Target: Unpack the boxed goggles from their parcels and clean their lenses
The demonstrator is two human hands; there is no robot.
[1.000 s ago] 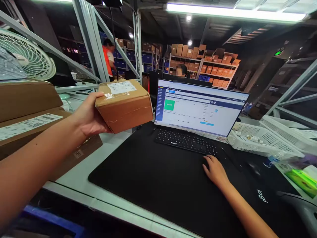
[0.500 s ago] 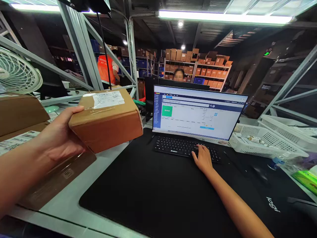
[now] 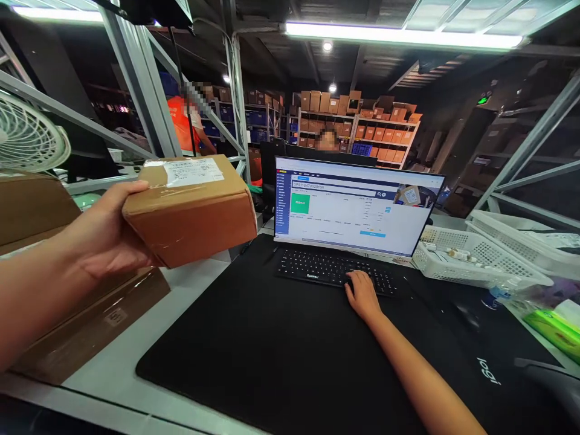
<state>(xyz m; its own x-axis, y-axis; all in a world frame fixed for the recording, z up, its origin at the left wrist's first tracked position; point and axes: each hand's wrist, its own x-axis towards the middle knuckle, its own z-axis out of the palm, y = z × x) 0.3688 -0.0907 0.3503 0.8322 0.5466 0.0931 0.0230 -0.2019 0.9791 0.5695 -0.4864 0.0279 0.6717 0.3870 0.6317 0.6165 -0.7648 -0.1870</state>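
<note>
My left hand [image 3: 106,238] grips a brown cardboard box [image 3: 194,217] by its near left side, thumb on top and fingers beneath. The box is held up, slightly tilted, left of the monitor. A white paper label [image 3: 193,172] is stuck on its top under clear tape. My right hand [image 3: 362,293] lies over the right part of a black keyboard [image 3: 312,266], palm down, fingers stretched onto the keys and holding nothing. Behind the keyboard stands a monitor [image 3: 335,211] showing a web page with a long number in its search bar.
A black desk mat [image 3: 254,344] covers much of the table. More cardboard boxes [image 3: 90,326] and a white fan [image 3: 31,133] stand at left. On the right are a mouse [image 3: 466,315], white baskets [image 3: 480,260], a bottle [image 3: 498,295] and a green pack [image 3: 555,332]. Two people are beyond the monitor.
A small camera picture showing a box has appeared at the screen's upper right. The whole view has shifted slightly left; both hands keep much the same pose.
</note>
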